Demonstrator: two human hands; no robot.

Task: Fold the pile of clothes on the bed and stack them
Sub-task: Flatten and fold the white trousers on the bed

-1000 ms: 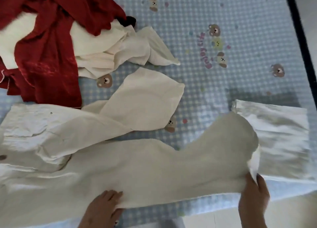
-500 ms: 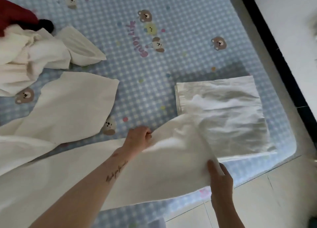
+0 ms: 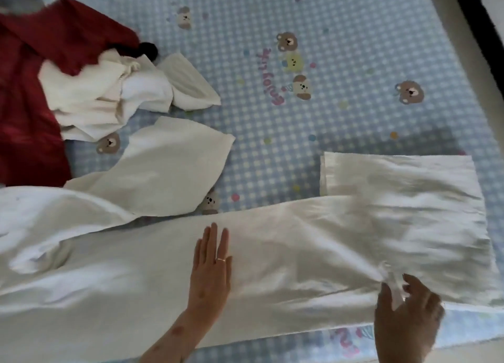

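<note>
The left hand lies flat, palm down, fingers straight and together, on the long cream-white fabric trousers. A thin ring sits on one finger, and the forearm enters from the lower frame edge. The hand presses the cloth and grips nothing.

The right hand is at the near edge of the trousers, to the right of the left hand. Its fingers are curled and pinch a small bunch of the cloth, which rises to a peak at the fingertips.

The trousers lie spread across the near edge of the blue-and-white checked bed sheet. One leg runs under both hands; its far end overlaps a folded white rectangular garment. The second leg angles away from the left hand, toward the unfolded pile.

The pile, beyond the second leg, consists of a dark red garment and crumpled cream-white clothes, touching each other.

The sheet carries printed bear figures and pink lettering, seen upside down; it appears to read "Enjoy Life", though blur limits certainty.
</note>
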